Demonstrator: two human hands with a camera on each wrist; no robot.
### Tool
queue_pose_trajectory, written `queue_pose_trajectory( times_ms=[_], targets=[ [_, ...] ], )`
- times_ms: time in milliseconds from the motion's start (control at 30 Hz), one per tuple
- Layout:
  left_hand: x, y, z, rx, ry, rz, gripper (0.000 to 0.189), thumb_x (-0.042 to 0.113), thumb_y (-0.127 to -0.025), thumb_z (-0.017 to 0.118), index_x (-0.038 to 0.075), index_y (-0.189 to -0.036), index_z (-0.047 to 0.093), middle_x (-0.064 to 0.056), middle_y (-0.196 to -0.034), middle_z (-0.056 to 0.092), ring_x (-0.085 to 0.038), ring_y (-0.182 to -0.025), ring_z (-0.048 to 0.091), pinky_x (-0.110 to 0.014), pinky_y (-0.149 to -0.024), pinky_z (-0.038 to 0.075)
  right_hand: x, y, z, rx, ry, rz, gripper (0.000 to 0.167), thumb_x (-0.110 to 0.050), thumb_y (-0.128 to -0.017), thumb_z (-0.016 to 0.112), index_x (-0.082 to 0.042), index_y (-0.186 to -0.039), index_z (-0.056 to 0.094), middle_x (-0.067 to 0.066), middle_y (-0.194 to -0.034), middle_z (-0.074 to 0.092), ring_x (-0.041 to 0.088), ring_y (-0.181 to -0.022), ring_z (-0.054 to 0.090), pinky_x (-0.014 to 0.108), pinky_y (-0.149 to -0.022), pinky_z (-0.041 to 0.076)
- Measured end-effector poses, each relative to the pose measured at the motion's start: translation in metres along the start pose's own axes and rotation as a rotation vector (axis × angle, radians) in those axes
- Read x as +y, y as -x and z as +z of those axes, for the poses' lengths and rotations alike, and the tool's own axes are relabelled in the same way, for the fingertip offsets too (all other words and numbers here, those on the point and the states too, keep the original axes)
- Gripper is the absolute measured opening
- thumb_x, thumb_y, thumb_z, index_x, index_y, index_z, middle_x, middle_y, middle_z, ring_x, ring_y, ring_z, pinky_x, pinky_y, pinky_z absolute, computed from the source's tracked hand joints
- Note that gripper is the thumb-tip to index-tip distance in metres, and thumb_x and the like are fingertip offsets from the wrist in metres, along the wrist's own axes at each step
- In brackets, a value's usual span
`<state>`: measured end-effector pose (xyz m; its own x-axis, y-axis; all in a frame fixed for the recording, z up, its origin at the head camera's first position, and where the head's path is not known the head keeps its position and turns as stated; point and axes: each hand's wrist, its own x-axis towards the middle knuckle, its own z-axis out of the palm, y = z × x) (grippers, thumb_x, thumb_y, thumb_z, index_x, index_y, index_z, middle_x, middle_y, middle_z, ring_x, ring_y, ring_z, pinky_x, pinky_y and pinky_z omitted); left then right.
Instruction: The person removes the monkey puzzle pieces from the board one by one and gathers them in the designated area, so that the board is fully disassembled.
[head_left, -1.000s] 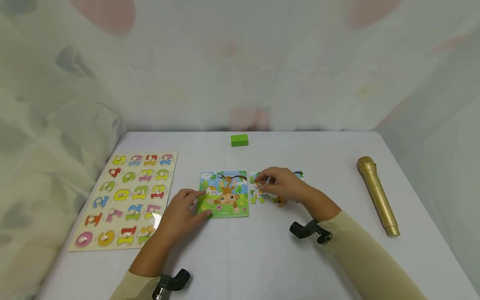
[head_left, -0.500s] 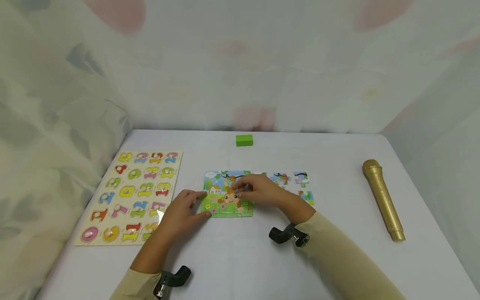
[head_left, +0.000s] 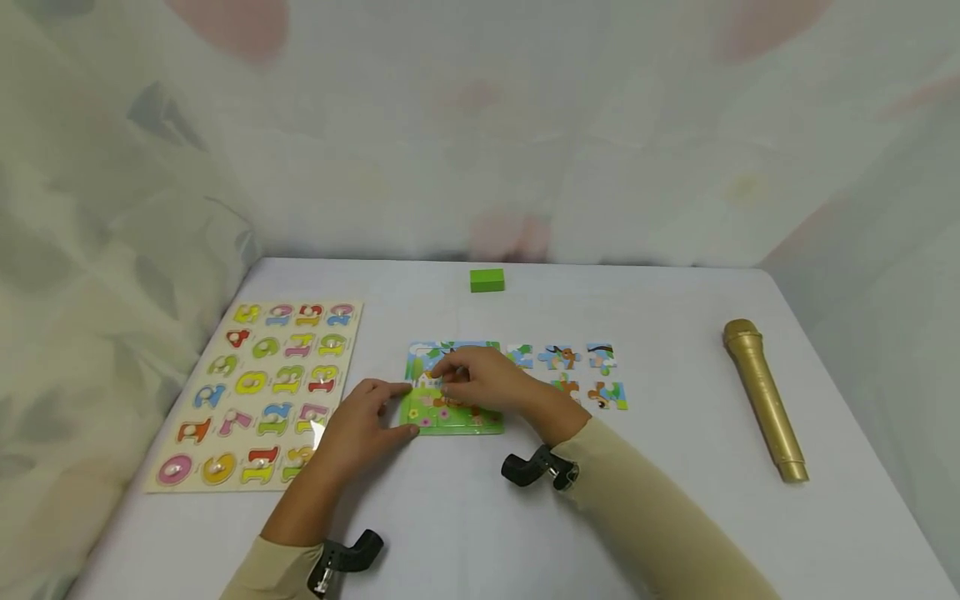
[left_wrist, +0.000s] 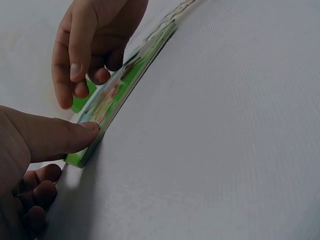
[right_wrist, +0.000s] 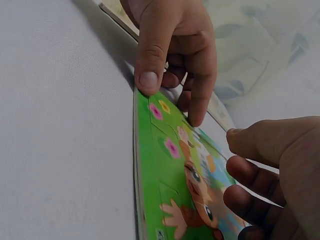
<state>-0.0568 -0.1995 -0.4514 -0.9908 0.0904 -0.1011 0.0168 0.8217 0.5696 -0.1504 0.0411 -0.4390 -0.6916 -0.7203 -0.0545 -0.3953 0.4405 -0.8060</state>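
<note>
A square jigsaw puzzle (head_left: 457, 421) with a monkey picture lies flat on the table in the head view. My left hand (head_left: 367, 425) rests at its left edge, thumb and index finger spread apart and touching its border. In the right wrist view that left thumb (right_wrist: 149, 75) presses on the puzzle's green corner. Above the picture hovers my right hand (head_left: 480, 379), its fingertips over the left half. Its thumb and index finger stand apart in the left wrist view, and no piece shows between them. Several loose jigsaw pieces (head_left: 602, 357) lie to the right of the puzzle.
At the left lies a number board (head_left: 258, 400) with knobbed digits. A green block (head_left: 487, 281) sits near the back edge of the table. Far right is a gold microphone (head_left: 765, 400). Patterned cloth hangs behind and on both sides.
My right hand has moved left, from the loose pieces to over the puzzle picture, uncovering several pieces. My left hand stays at the puzzle's left edge. The head view has shifted slightly.
</note>
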Motion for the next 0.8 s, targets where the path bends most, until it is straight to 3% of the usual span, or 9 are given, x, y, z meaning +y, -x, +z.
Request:
queue_pose_trajectory(
  times_ms=[267,500,800],
  targets=[
    [0.000,0.000,0.000,0.009,0.001,0.008,0.063,0.025,-0.085,0.091,0.010,-0.142,0.068,-0.011,-0.126,0.062,-0.026,-0.102,0.057,-0.043,-0.084,0.047,-0.008,-0.010,0.011,-0.018,0.215,0.019,0.035,-0.022,-0.099,0.077,-0.016,-0.133,0.075,-0.003,-0.126,0.073,0.011,-0.114,0.066,0.028,-0.096,0.052],
    [0.002,0.001,0.002,0.012,0.010,0.004,0.064,0.024,-0.085,0.091,0.009,-0.143,0.068,-0.013,-0.127,0.061,-0.028,-0.103,0.058,-0.045,-0.088,0.048,-0.006,-0.011,0.018,-0.047,0.325,0.005,0.039,-0.022,-0.096,0.077,-0.021,-0.135,0.075,-0.006,-0.129,0.070,0.010,-0.116,0.062,0.028,-0.098,0.050],
    [0.004,0.003,0.002,0.006,0.021,-0.014,0.063,0.023,-0.087,0.090,0.009,-0.144,0.067,-0.014,-0.134,0.061,-0.029,-0.109,0.060,-0.049,-0.093,0.050,-0.009,-0.009,0.023,-0.030,0.356,-0.016,0.042,-0.012,-0.093,0.071,-0.019,-0.135,0.075,-0.005,-0.127,0.072,0.012,-0.116,0.062,0.031,-0.101,0.047]
  ],
)
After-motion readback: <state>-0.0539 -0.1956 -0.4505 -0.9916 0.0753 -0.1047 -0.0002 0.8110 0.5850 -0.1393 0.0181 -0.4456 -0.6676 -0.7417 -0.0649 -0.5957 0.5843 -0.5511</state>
